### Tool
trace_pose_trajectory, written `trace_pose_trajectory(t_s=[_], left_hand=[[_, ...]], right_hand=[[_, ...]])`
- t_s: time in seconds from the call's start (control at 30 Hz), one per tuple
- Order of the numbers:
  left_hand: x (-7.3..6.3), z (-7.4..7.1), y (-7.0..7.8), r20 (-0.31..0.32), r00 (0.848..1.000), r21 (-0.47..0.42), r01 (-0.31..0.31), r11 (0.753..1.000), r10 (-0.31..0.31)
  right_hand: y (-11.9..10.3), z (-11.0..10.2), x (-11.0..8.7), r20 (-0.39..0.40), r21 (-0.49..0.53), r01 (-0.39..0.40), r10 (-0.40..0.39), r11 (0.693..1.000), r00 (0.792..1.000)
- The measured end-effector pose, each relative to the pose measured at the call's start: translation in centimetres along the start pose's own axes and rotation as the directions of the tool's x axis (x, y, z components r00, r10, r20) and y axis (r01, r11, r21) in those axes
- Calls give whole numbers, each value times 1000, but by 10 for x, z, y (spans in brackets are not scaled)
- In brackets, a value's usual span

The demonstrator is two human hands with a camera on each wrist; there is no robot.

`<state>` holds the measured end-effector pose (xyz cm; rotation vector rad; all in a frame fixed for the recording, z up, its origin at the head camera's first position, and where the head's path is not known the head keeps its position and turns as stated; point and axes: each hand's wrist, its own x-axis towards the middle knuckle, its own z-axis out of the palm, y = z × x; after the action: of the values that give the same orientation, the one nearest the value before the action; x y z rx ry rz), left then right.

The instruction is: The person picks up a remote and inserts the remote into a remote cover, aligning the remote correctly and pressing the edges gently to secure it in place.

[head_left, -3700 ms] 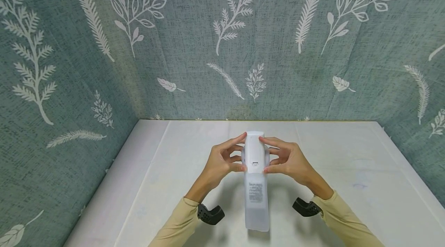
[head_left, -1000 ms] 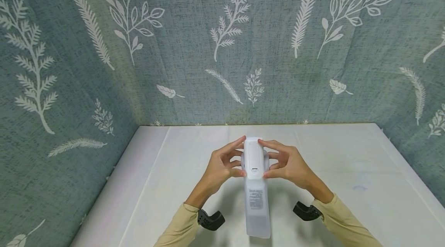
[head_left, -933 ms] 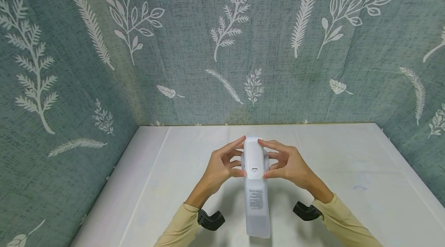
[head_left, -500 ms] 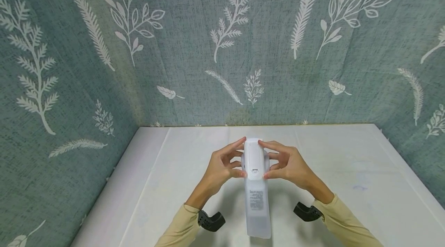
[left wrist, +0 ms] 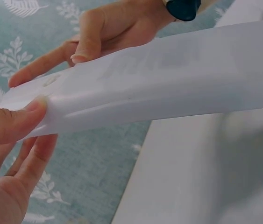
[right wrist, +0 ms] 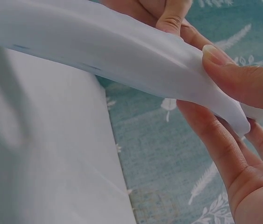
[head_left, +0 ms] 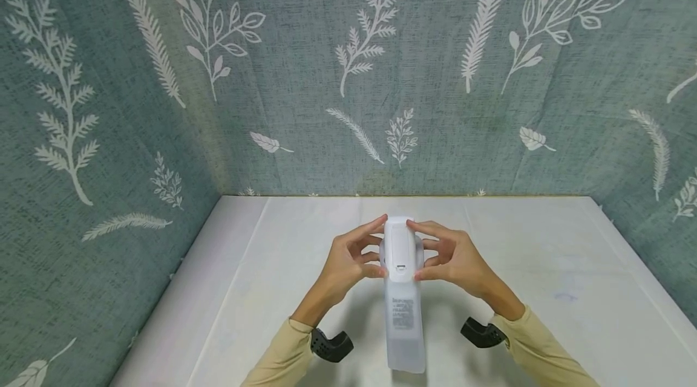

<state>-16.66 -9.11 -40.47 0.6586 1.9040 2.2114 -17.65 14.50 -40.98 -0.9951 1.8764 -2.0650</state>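
A long white remote control (head_left: 401, 245) lies back-up between both hands, its battery cover and small latch facing me. A frosted, translucent sleeve (head_left: 405, 347) wraps its near half, and grey print shows through. Pale rounded bulges stick out on both sides behind the bare far end. My left hand (head_left: 348, 257) pinches the left edge, thumb at the sleeve's border and index fingertip by the far end. Mirroring it, my right hand (head_left: 460, 257) grips the right edge. Both wrist views show thumbs above and other fingers beneath; the underside is mostly hidden.
Below the hands is a white table (head_left: 261, 290). Green fabric with white leaf prints (head_left: 305, 151) rises behind it and along both sides. Black wrist cameras (head_left: 332, 346) sit on both wrists, near the cuffs of the pale yellow sleeves.
The head view has tilted up slightly, so hands, remote control and table edge appear a little lower than 3.7 s ago. Both hands keep nearly the same hold.
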Motion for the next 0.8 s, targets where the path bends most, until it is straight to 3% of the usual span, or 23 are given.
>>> trace_pose_trajectory(t_s=[0.8], left_hand=[[1, 0, 1, -8, 1000, -16, -4, 1000, 4]], right_hand=[[-1, -1, 0, -2, 12, 12, -12, 1000, 1000]])
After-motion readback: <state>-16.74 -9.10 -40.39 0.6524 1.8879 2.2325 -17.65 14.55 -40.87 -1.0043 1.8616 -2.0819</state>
